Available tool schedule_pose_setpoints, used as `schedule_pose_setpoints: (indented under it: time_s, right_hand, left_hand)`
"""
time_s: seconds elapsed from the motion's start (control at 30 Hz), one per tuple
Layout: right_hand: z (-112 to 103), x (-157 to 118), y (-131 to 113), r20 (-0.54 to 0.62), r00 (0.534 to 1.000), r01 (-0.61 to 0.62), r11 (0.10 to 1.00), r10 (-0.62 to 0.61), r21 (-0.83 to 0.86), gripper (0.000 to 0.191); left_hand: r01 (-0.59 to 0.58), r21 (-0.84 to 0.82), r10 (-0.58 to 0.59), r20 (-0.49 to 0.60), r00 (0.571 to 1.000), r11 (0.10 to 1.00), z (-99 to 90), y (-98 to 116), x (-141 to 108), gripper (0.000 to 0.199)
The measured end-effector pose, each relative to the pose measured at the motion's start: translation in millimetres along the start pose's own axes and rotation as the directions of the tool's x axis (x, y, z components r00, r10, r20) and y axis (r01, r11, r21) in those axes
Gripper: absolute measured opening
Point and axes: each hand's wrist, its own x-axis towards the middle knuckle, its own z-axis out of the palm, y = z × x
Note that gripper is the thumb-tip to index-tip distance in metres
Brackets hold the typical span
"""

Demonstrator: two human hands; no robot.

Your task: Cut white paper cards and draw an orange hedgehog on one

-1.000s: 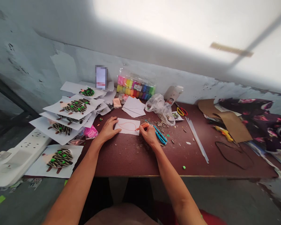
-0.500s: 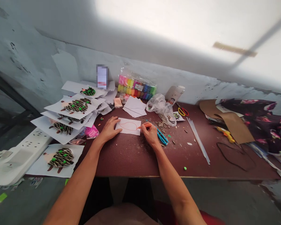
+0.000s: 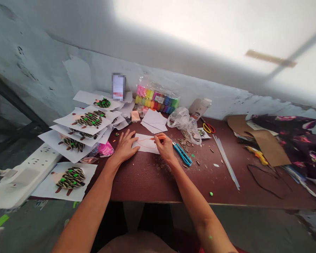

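My left hand [image 3: 125, 147] lies flat with its fingertips on the left edge of a white paper sheet [image 3: 144, 143], holding nothing. The sheet bears a thin orange-red outline, partly hidden by my right hand [image 3: 164, 148]. That hand grips an orange marker [image 3: 160, 138], with its tip on the sheet's upper right part. A blue-handled cutter [image 3: 182, 154] lies just right of my right hand, on the dark red table [image 3: 144, 182]. Scattered seed shells [image 3: 184, 141] lie beyond it.
Seed-shell collages on paper [image 3: 91, 119] are piled at the left, beside a white power strip [image 3: 23, 172]. Along the wall stand a bag of coloured clay [image 3: 157, 96] and a plastic bag [image 3: 180, 121]. Red scissors [image 3: 208, 128], clear glue sticks [image 3: 225, 161] and cardboard [image 3: 268, 146] lie right.
My right hand has drawn the marker tip up and slightly left across the sheet. The whole scene has shifted a little to the right in view. My left hand stays on the sheet.
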Motion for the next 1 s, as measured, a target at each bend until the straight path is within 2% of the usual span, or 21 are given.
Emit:
schedule_pose_setpoints:
  time_s: [0.27,1.0]
  right_hand:
    - [17.2,-1.6,4.6,0.004,1.000,-0.026,0.999,0.026,-0.041,0.029]
    - [27.9,-1.7,11.8,0.054,0.998,0.026,0.999,-0.024,-0.028,0.029]
  left_hand:
    - [0.007,-0.043,-0.003,0.070,0.998,0.999,-0.8,2.8,-2.6,0.046]
    - [0.018,-0.022,-0.015,0.117,0.993,1.000,-3.6,4.3,-2.6,0.046]
